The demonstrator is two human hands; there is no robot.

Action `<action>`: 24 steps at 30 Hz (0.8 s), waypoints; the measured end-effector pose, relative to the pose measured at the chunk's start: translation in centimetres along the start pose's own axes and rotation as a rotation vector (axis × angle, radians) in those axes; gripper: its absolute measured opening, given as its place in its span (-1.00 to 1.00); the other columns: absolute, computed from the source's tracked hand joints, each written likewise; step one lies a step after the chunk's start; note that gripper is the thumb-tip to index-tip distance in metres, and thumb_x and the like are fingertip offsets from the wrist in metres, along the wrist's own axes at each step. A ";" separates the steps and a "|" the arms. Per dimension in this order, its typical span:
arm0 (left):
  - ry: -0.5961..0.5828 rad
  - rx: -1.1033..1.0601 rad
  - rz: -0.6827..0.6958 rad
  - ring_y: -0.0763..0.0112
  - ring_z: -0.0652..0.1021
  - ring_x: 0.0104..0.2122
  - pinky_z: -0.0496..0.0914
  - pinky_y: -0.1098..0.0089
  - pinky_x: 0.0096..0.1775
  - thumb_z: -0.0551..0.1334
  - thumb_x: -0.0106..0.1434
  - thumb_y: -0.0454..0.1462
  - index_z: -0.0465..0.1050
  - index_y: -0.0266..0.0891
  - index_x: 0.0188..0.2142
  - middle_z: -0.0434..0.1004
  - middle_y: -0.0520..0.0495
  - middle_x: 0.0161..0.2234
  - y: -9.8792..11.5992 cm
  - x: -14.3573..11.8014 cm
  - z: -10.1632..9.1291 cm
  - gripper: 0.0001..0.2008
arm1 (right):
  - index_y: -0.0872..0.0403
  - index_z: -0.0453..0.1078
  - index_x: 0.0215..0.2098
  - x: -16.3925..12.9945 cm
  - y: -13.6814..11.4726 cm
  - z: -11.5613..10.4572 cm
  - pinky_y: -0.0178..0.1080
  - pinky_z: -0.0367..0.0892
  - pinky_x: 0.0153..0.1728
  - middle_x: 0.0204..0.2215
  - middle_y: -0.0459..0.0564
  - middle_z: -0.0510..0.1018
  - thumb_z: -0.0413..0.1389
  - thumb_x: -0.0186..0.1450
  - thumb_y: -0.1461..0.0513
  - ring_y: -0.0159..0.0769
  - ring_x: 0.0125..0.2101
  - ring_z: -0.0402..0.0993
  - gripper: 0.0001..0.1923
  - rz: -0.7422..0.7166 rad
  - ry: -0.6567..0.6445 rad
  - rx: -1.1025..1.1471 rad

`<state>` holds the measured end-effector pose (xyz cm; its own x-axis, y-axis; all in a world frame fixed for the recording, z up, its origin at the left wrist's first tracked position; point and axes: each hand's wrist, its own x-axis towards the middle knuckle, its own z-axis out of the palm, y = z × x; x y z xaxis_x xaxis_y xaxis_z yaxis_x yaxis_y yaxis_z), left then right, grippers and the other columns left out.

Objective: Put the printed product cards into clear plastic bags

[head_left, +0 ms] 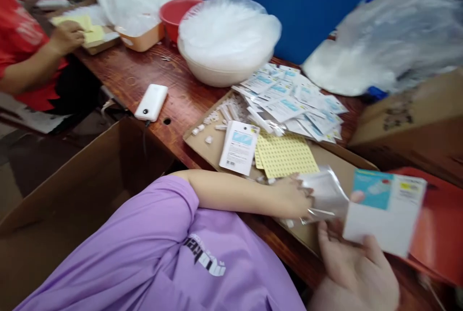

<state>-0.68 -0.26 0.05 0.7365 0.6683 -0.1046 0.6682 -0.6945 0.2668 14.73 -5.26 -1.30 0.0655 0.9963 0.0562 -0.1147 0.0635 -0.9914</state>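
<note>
My left hand is closed on a clear plastic bag, its fingers blurred at the bag's near edge. In my right hand is a printed card, white with a blue picture panel and a yellow mark, gripped at its left side close to the bag's edge. The card and bag look apart or barely touching. Beside my left forearm lie yellow sticker sheets and a stack of white printed cards in a shallow cardboard tray.
Packed cards are heaped behind the tray. Small clear plastic pieces lie in it. A bowl of clear bags, a white power bank, a red bin and a carton stand around. A co-worker sits at left.
</note>
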 end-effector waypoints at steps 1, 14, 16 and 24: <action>0.012 -0.010 0.033 0.11 0.39 0.10 0.09 0.09 0.17 -0.05 0.33 -0.04 0.40 -0.25 0.08 0.37 -0.18 0.14 0.0 0.1 0.1 -0.50 | -0.22 0.40 -0.15 0.0 0.2 0.0 -0.08 0.38 -0.42 -0.17 -0.10 0.56 0.05 0.21 0.10 -0.27 -0.42 0.42 -0.77 0.030 0.079 0.008; 0.079 -0.126 -0.025 0.19 0.53 -0.15 0.34 0.22 -0.09 -0.10 0.38 -0.14 0.46 -0.23 -0.08 0.56 -0.19 -0.21 1.3 0.0 -3.9 -0.59 | -0.02 0.43 -0.28 0.1 -3.8 2.4 -0.37 0.40 -0.29 -0.23 -0.18 0.57 0.31 0.03 0.18 -0.45 -0.24 0.48 -0.71 0.080 0.447 0.426; 0.134 -0.215 -0.052 0.18 0.52 -0.16 0.34 0.21 -0.09 -0.03 0.36 -0.13 0.49 -0.23 -0.19 0.55 -0.16 -0.30 1.1 -0.6 -4.5 -0.64 | 0.01 0.43 -0.31 0.3 -4.3 2.8 -0.37 0.42 -0.27 -0.28 -0.18 0.58 0.33 0.01 0.16 -0.45 -0.24 0.50 -0.71 0.038 0.438 0.431; 0.174 -1.539 -0.355 0.45 0.53 -0.41 0.33 0.46 -0.42 0.33 0.07 -0.17 0.44 -0.32 -0.20 0.55 -0.15 -0.24 -1.4 -4.1 -6.4 -0.66 | 0.00 0.38 -0.28 1.4 -5.4 5.6 -0.45 0.44 -0.48 -0.32 -0.21 0.57 0.32 0.03 0.13 -0.47 -0.37 0.52 -0.68 0.048 0.329 0.490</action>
<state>-5.31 -0.35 6.29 0.4803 0.8267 -0.2931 -0.0238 0.3463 0.9378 9.84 -3.84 4.75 0.3444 0.9330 -0.1046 -0.5645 0.1168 -0.8171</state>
